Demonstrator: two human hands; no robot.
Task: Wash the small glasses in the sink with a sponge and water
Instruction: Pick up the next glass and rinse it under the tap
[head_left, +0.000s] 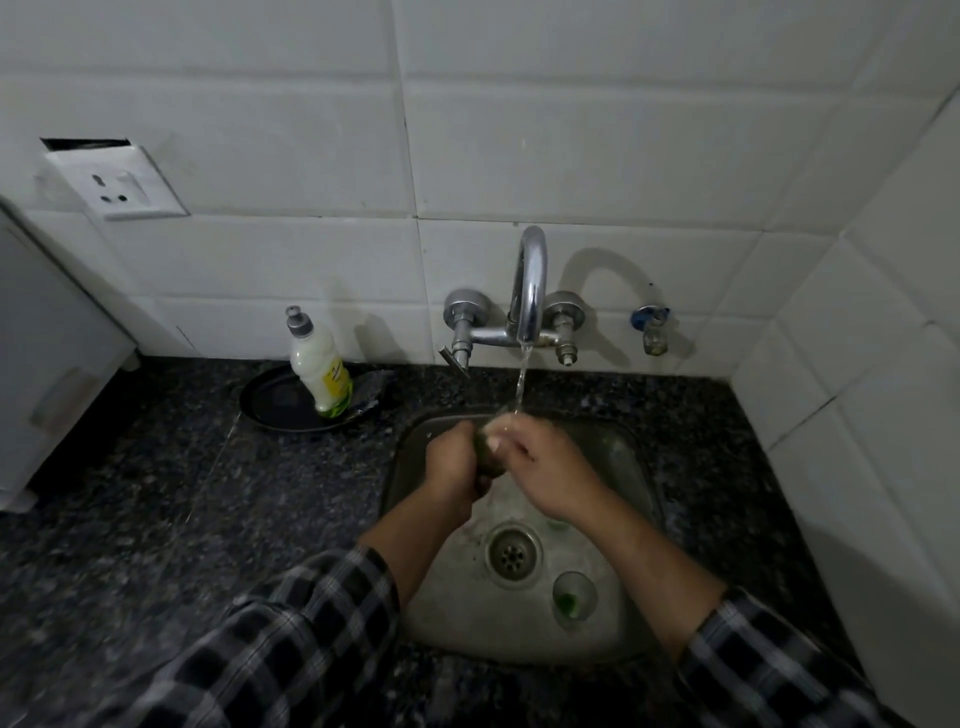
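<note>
Both hands meet over the steel sink (641, 467), under the water running from the tap (530, 291). My left hand (454, 467) grips a small glass with a greenish tint (491, 462) from the left. My right hand (550, 470) holds the same glass from the right, its thumb pressed on it near the rim where the water lands. No sponge shows plainly; the hands hide what lies between them. Another small glass (573, 597) with green at its bottom stands upright in the sink, near the drain (511, 553).
A dish-soap bottle (319, 364) stands on a dark round plate (291, 402) on the black granite counter (208, 493), left of the sink. A blue-handled side tap (652, 325) sticks out of the tiled wall. A wall socket (117, 182) is at upper left.
</note>
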